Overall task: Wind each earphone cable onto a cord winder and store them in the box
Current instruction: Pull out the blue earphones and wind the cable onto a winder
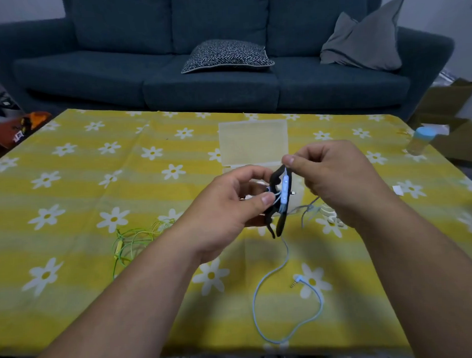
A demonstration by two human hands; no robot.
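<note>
My left hand (230,205) grips a black cord winder (280,220) held upright above the table. My right hand (333,175) pinches the light-blue earphone cable (262,282) at the winder's top, where the cable's inline remote (285,189) lies against it. The rest of that cable hangs down and loops over the tablecloth, ending in a jack plug (297,279). A green earphone cable (132,241) lies tangled on the table to the left. A clear plastic box (253,140) with its lid up stands just behind my hands. White cord winders (329,214) lie partly hidden under my right wrist.
The table wears a yellow cloth with white flowers (96,183). A small bottle with a blue cap (421,140) stands at the right edge. A dark blue sofa (212,72) with cushions is behind the table. A cardboard box (446,112) sits on the floor at right.
</note>
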